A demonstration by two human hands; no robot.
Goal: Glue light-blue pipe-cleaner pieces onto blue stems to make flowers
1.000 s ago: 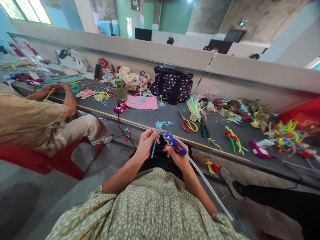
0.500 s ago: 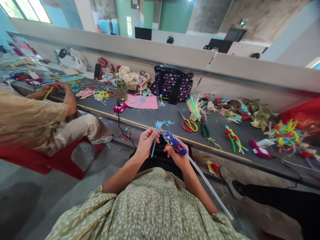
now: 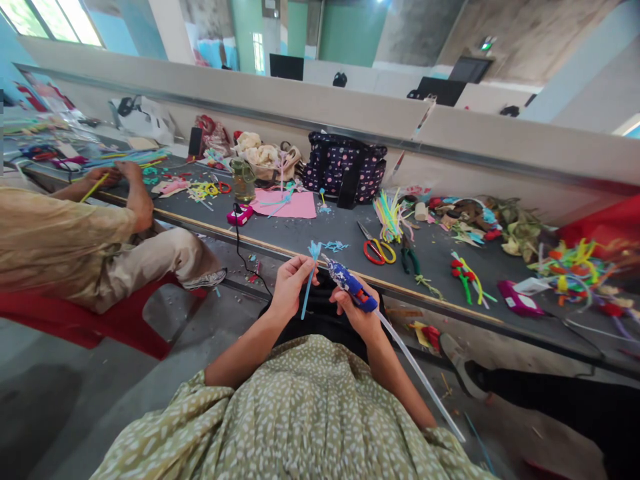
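Between the fingertips of my left hand [image 3: 290, 283] is a light-blue pipe cleaner stem [image 3: 309, 293], its fringed top standing above the thumb. My right hand [image 3: 361, 313] is wrapped round a blue hot glue gun [image 3: 350, 283], with a long clear glue stick trailing from its back end. The gun's nozzle points up and left, a small way right of the fringed top and apart from it. Just beyond, on the table, lies a little heap of light-blue pieces [image 3: 336, 247]. Some fingers of both hands are hidden.
Scissors [image 3: 379, 252] and green-handled pliers [image 3: 411, 259] lie to the right on the dark table [image 3: 280, 237], near a bundle of pipe cleaners [image 3: 391, 217]. Behind are a dotted bag [image 3: 345, 167], a pink sheet [image 3: 285, 203] and a glass jar [image 3: 243, 180]. A co-worker [image 3: 60, 247] sits at left.
The glue gun's nozzle has drawn back slightly to the right from the blue fringed top. The stem in my left hand has shifted a little and now stands apart from the nozzle.
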